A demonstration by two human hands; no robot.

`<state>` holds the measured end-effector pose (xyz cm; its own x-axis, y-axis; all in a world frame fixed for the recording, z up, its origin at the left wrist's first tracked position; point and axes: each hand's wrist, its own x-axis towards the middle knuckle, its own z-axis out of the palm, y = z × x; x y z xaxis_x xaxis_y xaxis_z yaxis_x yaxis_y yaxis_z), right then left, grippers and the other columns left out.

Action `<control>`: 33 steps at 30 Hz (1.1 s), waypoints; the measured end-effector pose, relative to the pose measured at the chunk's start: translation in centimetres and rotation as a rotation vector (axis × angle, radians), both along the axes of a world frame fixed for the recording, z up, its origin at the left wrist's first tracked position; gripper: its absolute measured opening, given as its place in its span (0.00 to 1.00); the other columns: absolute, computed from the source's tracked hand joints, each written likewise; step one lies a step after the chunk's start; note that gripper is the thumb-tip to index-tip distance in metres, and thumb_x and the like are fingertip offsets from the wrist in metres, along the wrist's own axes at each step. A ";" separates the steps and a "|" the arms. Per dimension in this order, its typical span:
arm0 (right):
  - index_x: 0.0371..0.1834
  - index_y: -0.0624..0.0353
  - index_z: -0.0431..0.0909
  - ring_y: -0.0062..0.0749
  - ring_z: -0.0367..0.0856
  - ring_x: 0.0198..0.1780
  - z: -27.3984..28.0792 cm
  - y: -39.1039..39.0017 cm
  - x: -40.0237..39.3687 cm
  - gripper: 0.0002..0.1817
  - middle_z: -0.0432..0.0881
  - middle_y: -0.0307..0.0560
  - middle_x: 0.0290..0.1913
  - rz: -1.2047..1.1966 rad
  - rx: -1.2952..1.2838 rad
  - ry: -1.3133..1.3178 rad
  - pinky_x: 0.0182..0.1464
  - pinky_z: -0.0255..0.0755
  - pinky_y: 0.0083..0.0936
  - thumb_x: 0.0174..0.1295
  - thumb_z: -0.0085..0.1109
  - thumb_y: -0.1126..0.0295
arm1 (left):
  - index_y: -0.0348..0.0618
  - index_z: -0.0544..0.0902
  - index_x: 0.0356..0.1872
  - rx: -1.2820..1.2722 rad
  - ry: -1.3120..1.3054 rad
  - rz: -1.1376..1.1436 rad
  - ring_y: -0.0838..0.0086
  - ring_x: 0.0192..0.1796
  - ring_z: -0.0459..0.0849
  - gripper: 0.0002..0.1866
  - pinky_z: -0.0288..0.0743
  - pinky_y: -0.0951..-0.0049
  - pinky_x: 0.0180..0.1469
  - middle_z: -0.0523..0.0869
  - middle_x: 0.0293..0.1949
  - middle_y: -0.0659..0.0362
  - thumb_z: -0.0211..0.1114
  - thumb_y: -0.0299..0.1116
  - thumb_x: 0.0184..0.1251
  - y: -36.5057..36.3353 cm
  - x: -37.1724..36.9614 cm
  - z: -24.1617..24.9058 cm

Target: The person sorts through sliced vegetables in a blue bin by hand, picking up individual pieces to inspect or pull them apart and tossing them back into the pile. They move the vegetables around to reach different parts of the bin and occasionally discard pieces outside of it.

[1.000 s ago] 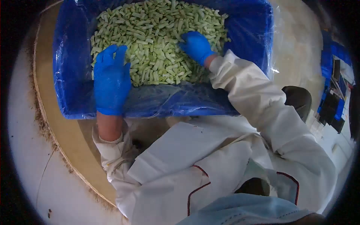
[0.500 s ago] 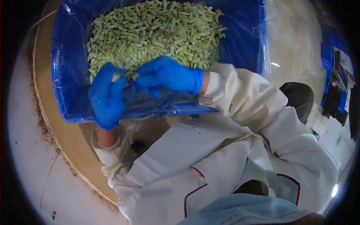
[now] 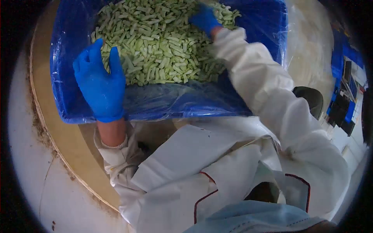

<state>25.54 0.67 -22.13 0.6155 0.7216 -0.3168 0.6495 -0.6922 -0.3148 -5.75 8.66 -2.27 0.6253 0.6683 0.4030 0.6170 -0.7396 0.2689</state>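
Observation:
Cut pale green vegetable pieces (image 3: 163,50) lie heaped in a blue bin (image 3: 260,19) lined with clear plastic film. My left hand (image 3: 100,77), in a blue glove, is over the bin's near left part, thumb and fingers apart and nothing between them. At the far right side of the heap is my right hand (image 3: 204,18), also gloved in blue. It is smeared by motion, and its fingers cannot be made out against the pieces.
A tan curved surface (image 3: 54,108) with a raised, dirty edge runs along the left, beside a white surface (image 3: 23,155). Dark and blue objects (image 3: 344,106) stand at the far right. A dark rounded item (image 3: 311,99) is beside my right sleeve.
My hands were together at the near left of the heap with a small piece between them. The right has moved away to the far right; the left has opened and no longer holds the piece.

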 end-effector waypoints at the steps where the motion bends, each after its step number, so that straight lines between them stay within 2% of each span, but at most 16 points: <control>1: 0.47 0.59 0.76 0.45 0.78 0.47 0.0 2.4 -2.1 0.26 0.79 0.58 0.45 -0.060 0.216 -0.040 0.50 0.71 0.41 0.49 0.62 0.53 | 0.40 0.79 0.43 -0.006 0.006 -0.002 0.55 0.43 0.75 0.16 0.68 0.60 0.46 0.78 0.38 0.49 0.64 0.34 0.54 0.1 0.0 0.0; 2: 0.46 0.58 0.77 0.45 0.78 0.46 0.2 4.5 -4.4 0.24 0.78 0.59 0.46 -0.127 0.429 -0.077 0.48 0.72 0.41 0.50 0.60 0.54 | 0.40 0.79 0.42 -0.015 0.015 -0.010 0.56 0.42 0.75 0.15 0.69 0.60 0.45 0.78 0.37 0.49 0.64 0.34 0.54 0.1 0.0 0.0; 3: 0.48 0.60 0.76 0.45 0.79 0.42 -0.7 7.1 -5.9 0.22 0.79 0.55 0.44 0.031 0.786 -0.133 0.47 0.72 0.36 0.53 0.58 0.58 | 0.39 0.80 0.41 -0.028 -0.004 -0.005 0.56 0.41 0.76 0.14 0.69 0.61 0.44 0.79 0.36 0.49 0.64 0.34 0.54 0.1 0.0 -0.1; 5: 0.48 0.61 0.76 0.46 0.78 0.39 -0.6 9.2 -6.9 0.20 0.80 0.52 0.43 0.307 1.051 -0.165 0.46 0.73 0.33 0.56 0.57 0.61 | 0.39 0.80 0.38 -0.039 -0.040 0.003 0.56 0.39 0.77 0.11 0.70 0.61 0.43 0.80 0.34 0.50 0.63 0.33 0.54 0.1 -0.2 -0.6; 10: 0.45 0.54 0.78 0.49 0.78 0.45 2.6 5.9 -4.2 0.20 0.77 0.58 0.47 0.885 0.501 -0.061 0.47 0.72 0.41 0.50 0.58 0.57 | 0.40 0.81 0.35 -0.020 -0.026 0.009 0.57 0.38 0.78 0.09 0.72 0.63 0.41 0.81 0.32 0.51 0.63 0.32 0.54 0.0 -0.8 -0.9; 12: 0.46 0.51 0.78 0.50 0.77 0.45 5.8 -0.3 -3.2 0.17 0.76 0.58 0.48 0.669 -0.100 -0.110 0.46 0.71 0.42 0.53 0.54 0.60 | 0.40 0.82 0.34 -0.029 -0.023 0.007 0.57 0.38 0.78 0.08 0.72 0.63 0.41 0.82 0.32 0.51 0.63 0.32 0.54 0.0 -0.3 -0.9; 14: 0.45 0.53 0.77 0.49 0.78 0.41 3.9 -5.4 -3.4 0.15 0.79 0.57 0.42 0.559 0.194 -0.251 0.44 0.71 0.43 0.56 0.50 0.64 | 0.41 0.82 0.33 -0.049 -0.017 -0.030 0.57 0.38 0.78 0.08 0.72 0.63 0.41 0.82 0.32 0.51 0.63 0.32 0.53 0.0 -0.3 -1.4; 17: 0.43 0.54 0.77 0.49 0.79 0.37 1.2 -6.6 -3.4 0.13 0.80 0.55 0.36 0.576 0.399 -0.295 0.40 0.72 0.44 0.56 0.50 0.66 | 0.41 0.80 0.37 -0.059 0.124 -0.172 0.58 0.41 0.78 0.09 0.71 0.64 0.45 0.81 0.34 0.52 0.63 0.31 0.56 -0.9 0.4 -0.7; 20: 0.41 0.55 0.77 0.53 0.78 0.34 7.0 -6.1 -6.2 0.12 0.80 0.54 0.32 0.440 0.382 0.006 0.38 0.73 0.43 0.55 0.53 0.64 | 0.41 0.80 0.38 -0.022 0.136 -0.346 0.58 0.41 0.78 0.10 0.71 0.63 0.45 0.81 0.34 0.52 0.63 0.31 0.55 -2.9 2.0 1.2; 23: 0.39 0.56 0.77 0.51 0.78 0.35 13.9 -6.3 -10.2 0.11 0.79 0.54 0.32 0.559 0.639 0.235 0.37 0.73 0.40 0.56 0.54 0.64 | 0.40 0.79 0.38 0.017 0.155 -0.398 0.57 0.40 0.78 0.09 0.71 0.62 0.44 0.81 0.35 0.51 0.60 0.31 0.57 -4.7 3.8 2.3; 26: 0.38 0.59 0.78 0.40 0.80 0.32 18.4 -7.0 -11.8 0.09 0.80 0.50 0.31 0.575 0.629 0.490 0.35 0.74 0.31 0.57 0.55 0.67 | 0.39 0.79 0.39 -0.331 0.442 -0.446 0.55 0.38 0.78 0.09 0.72 0.64 0.43 0.80 0.33 0.50 0.57 0.30 0.60 -5.7 4.1 2.0; 27: 0.38 0.59 0.78 0.35 0.81 0.31 19.7 -7.4 -11.9 0.09 0.81 0.48 0.31 0.552 0.603 0.600 0.34 0.74 0.27 0.57 0.56 0.69 | 0.38 0.79 0.37 -0.363 0.298 -0.530 0.56 0.34 0.77 0.09 0.72 0.65 0.39 0.80 0.31 0.51 0.57 0.30 0.59 -5.7 3.8 2.6; 29: 0.39 0.59 0.78 0.30 0.81 0.33 22.3 -8.6 -11.4 0.10 0.81 0.47 0.33 0.240 0.506 1.250 0.36 0.74 0.24 0.57 0.57 0.68 | 0.37 0.79 0.35 -0.423 0.016 -0.681 0.59 0.28 0.76 0.08 0.71 0.67 0.33 0.79 0.27 0.52 0.58 0.30 0.59 -4.9 2.4 3.8; 30: 0.40 0.59 0.78 0.28 0.81 0.34 22.8 -9.0 -11.3 0.10 0.81 0.46 0.35 0.067 0.437 1.570 0.36 0.74 0.23 0.57 0.57 0.68 | 0.37 0.79 0.35 -0.601 -0.272 -0.628 0.59 0.28 0.76 0.08 0.71 0.67 0.33 0.79 0.28 0.51 0.58 0.30 0.60 -4.8 2.2 3.5; 32: 0.40 0.60 0.79 0.33 0.80 0.32 20.6 -8.4 -11.5 0.13 0.81 0.51 0.35 0.115 0.500 1.575 0.37 0.74 0.29 0.56 0.58 0.65 | 0.35 0.79 0.37 -0.936 -0.849 -0.477 0.59 0.28 0.77 0.09 0.71 0.68 0.33 0.80 0.29 0.50 0.58 0.30 0.61 -4.8 1.6 2.6; 33: 0.41 0.60 0.80 0.36 0.80 0.31 19.1 -8.1 -11.3 0.14 0.81 0.53 0.36 0.141 0.532 1.576 0.38 0.74 0.32 0.55 0.58 0.64 | 0.35 0.79 0.39 -0.766 -0.720 -0.336 0.59 0.31 0.77 0.10 0.71 0.67 0.35 0.80 0.31 0.49 0.59 0.31 0.61 -4.0 1.4 2.0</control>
